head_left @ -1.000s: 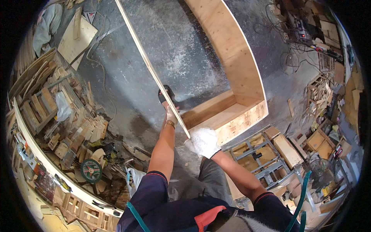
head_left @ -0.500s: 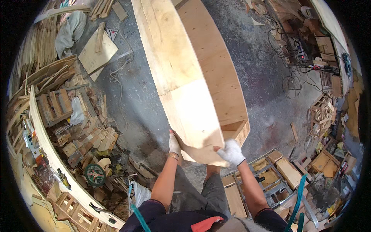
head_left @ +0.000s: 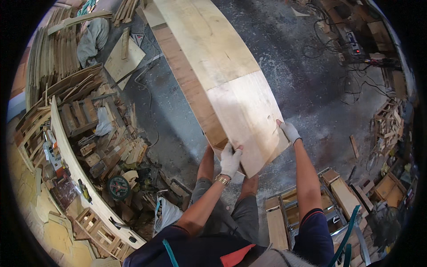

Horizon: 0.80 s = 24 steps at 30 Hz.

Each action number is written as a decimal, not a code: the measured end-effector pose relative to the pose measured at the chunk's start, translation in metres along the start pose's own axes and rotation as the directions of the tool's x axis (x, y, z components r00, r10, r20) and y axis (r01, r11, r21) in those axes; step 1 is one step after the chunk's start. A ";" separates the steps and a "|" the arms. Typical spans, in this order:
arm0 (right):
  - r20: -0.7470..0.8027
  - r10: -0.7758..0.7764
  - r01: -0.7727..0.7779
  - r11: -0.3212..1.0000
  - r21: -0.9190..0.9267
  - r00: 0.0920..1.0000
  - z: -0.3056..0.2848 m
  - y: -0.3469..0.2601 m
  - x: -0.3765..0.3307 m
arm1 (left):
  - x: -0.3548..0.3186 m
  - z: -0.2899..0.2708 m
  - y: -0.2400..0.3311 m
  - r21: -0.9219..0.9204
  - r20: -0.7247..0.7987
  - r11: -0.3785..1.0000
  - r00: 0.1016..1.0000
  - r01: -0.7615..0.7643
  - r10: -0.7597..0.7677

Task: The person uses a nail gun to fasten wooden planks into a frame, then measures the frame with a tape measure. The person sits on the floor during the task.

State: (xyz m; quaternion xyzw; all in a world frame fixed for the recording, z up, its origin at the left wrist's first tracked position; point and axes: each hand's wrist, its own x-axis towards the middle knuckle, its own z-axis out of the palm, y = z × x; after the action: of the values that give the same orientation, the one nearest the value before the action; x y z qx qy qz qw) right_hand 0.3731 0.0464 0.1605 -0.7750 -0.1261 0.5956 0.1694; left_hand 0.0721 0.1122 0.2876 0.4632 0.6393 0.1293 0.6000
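A long wooden box (head_left: 240, 100) with a pale plywood face stretches away from me, tilted so that its hollow side (head_left: 193, 84) shows on the left. At its near end I hold it by both edges. My left hand (head_left: 231, 161), in a white glove, is closed round the left edge of the near corner. On the opposite edge, my right hand (head_left: 289, 131), also gloved, has its bare thumb on top of the face. The fingers under the wood are hidden. The box's far end runs out of view.
A long curved-looking board (head_left: 84, 182) stands on the left, beside piled wood offcuts (head_left: 126, 153). A metal-framed stand (head_left: 296, 209) is near my right leg. Cables (head_left: 356, 84) lie at the far right. A loose cable (head_left: 149, 104) trails over the grey floor on the left.
The box has rolled over between my hands: its hollow side faced right and now faces left. My left hand has shifted right; my right hand has moved right and farther away.
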 end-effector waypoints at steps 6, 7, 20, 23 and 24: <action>0.021 -0.001 -0.004 0.980 0.200 1.000 0.043 0.040 0.053 | 0.020 0.024 -0.011 0.226 -0.006 0.974 1.000 -0.002 0.003; 0.018 0.021 -0.024 0.977 0.211 1.000 0.043 0.048 0.060 | 0.023 0.032 -0.013 0.223 0.008 0.974 1.000 -0.027 0.025; -0.562 -0.034 0.186 0.959 0.215 0.826 0.043 0.247 -0.038 | 0.076 0.169 -0.045 0.268 -0.014 0.960 0.996 -0.078 0.085; -0.470 0.213 -0.068 0.950 0.306 0.856 0.100 0.325 -0.116 | 0.088 0.202 -0.019 0.335 0.055 0.942 0.999 -0.015 -0.003; -0.394 0.154 -0.005 0.936 0.353 0.906 0.110 0.327 -0.147 | 0.105 0.204 -0.026 0.377 0.119 0.926 0.990 0.020 -0.070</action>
State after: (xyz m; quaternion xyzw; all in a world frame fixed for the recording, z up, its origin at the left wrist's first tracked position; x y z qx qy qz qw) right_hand 0.2269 -0.2972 0.1299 -0.8468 0.0508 0.4362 0.3001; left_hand 0.2574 0.0969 0.1508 0.5618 0.6222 -0.0396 0.5438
